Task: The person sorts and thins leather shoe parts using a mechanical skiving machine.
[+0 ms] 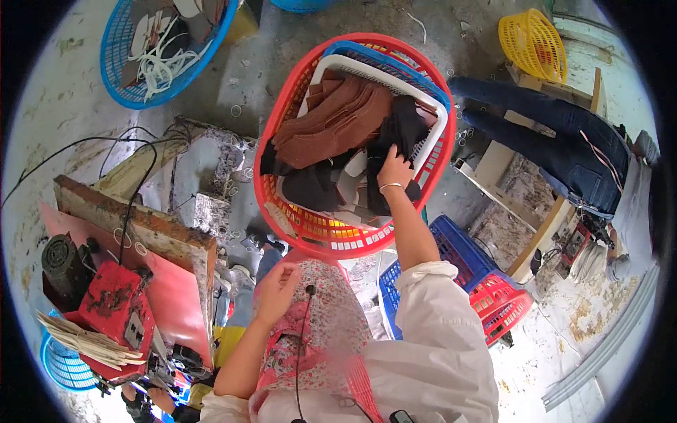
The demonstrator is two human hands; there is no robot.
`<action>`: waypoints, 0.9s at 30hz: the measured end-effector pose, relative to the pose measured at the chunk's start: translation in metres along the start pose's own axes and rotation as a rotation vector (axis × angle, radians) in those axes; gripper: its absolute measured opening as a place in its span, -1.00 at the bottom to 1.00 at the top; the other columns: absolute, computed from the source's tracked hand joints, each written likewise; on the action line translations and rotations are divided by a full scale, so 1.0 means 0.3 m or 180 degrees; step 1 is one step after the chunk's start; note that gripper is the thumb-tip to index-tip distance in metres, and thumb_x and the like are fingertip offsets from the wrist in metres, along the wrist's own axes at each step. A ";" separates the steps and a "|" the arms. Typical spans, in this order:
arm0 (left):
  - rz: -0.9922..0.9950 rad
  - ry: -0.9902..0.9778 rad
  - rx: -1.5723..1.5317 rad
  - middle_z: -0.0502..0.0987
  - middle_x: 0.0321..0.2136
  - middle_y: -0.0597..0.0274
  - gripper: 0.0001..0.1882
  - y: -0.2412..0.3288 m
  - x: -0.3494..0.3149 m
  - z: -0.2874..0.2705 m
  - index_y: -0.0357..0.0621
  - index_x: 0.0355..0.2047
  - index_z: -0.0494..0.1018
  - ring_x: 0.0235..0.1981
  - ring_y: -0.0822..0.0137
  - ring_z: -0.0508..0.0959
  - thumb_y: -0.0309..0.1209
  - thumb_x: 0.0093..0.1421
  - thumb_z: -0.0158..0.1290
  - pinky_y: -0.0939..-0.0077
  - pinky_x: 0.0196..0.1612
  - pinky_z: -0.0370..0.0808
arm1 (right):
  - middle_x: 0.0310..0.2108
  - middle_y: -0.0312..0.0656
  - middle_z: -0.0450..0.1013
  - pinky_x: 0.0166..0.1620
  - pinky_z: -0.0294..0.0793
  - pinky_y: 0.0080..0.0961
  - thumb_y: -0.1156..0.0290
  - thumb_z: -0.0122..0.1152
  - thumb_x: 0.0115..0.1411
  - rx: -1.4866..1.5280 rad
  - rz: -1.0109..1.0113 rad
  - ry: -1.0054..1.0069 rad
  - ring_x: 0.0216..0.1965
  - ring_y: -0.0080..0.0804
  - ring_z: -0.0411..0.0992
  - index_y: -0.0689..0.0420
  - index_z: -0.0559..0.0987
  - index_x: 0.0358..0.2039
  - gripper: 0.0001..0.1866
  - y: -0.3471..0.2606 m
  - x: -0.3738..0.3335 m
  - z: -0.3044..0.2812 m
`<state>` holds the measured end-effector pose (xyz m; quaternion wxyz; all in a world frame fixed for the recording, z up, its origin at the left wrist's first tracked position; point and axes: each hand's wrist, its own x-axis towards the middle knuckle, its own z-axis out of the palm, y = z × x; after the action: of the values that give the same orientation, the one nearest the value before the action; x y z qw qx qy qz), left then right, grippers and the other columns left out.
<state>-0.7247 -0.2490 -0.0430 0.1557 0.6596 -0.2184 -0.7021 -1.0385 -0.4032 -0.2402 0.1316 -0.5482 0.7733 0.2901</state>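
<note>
My right hand (396, 169), with a thin bracelet at the wrist, is reached into a large red plastic basket (266, 190). Its fingers are bent over dark pieces at the right side, gripping the black cut pieces (403, 127). Beside them lies a fanned stack of brown cut pieces (335, 123), looking like leather, in a white basket (441, 134) nested inside the red one. More black pieces (310, 187) lie toward the front. Above my lap, my left hand (278, 292) hangs half-curled with nothing visible in it, away from the basket.
At left stands a red machine (113, 303) with a motor, on a red-topped bench. A blue basket (113, 84) with white strips is at the far left. Stacked blue baskets (451, 247) are right of me. Another person (564, 141) is at the right, near a yellow basket (532, 42).
</note>
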 end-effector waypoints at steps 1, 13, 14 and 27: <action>-0.0052 0.0025 -0.0128 0.52 -0.37 0.28 -0.82 -0.004 -0.005 -0.007 -0.23 -0.25 0.44 -0.36 0.51 0.49 -0.37 0.23 0.02 0.62 -0.27 0.43 | -0.32 -0.04 0.48 -0.23 0.48 -0.11 0.42 0.19 -0.03 0.0231 -0.0081 0.0117 -0.22 0.01 0.46 -0.04 0.27 0.06 -0.41 0.018 0.007 -0.016; 0.0327 0.0401 0.0167 0.54 -0.35 0.13 -0.76 0.004 -0.153 -0.052 -0.24 -0.22 0.43 -0.31 0.26 0.55 -0.35 0.18 0.07 0.47 -0.17 0.45 | -0.16 -0.18 0.34 0.06 0.29 -0.45 0.71 0.09 -0.26 0.4050 -0.1500 0.0415 -0.06 -0.38 0.32 0.19 0.34 -0.02 -0.35 0.201 -0.398 -0.542; 0.0700 0.0439 0.0035 0.52 -0.30 0.10 -0.74 0.026 -0.186 -0.065 -0.24 -0.19 0.42 -0.25 0.25 0.53 -0.35 0.16 0.08 0.45 -0.14 0.44 | -0.15 -0.19 0.33 0.08 0.27 -0.48 0.71 0.07 -0.28 0.3840 -0.1637 0.0474 -0.07 -0.39 0.32 0.20 0.34 -0.03 -0.35 0.160 -0.464 -0.606; 0.2072 0.2455 0.0690 0.29 0.06 -0.08 -0.40 0.100 -0.531 -0.439 -0.28 0.10 0.22 0.15 0.04 0.23 -0.38 0.06 0.13 0.22 0.21 0.11 | -0.08 0.18 0.29 0.21 0.11 -0.10 0.40 0.25 -0.21 0.3497 -0.3165 0.0905 0.06 0.12 0.23 0.32 0.31 -0.03 -0.34 -0.705 -1.125 -0.703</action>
<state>-0.5829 -0.2072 0.1046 0.3661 0.7807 -0.4106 -0.2963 -0.6961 -0.3167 0.0395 0.4004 -0.7203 0.4777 -0.3044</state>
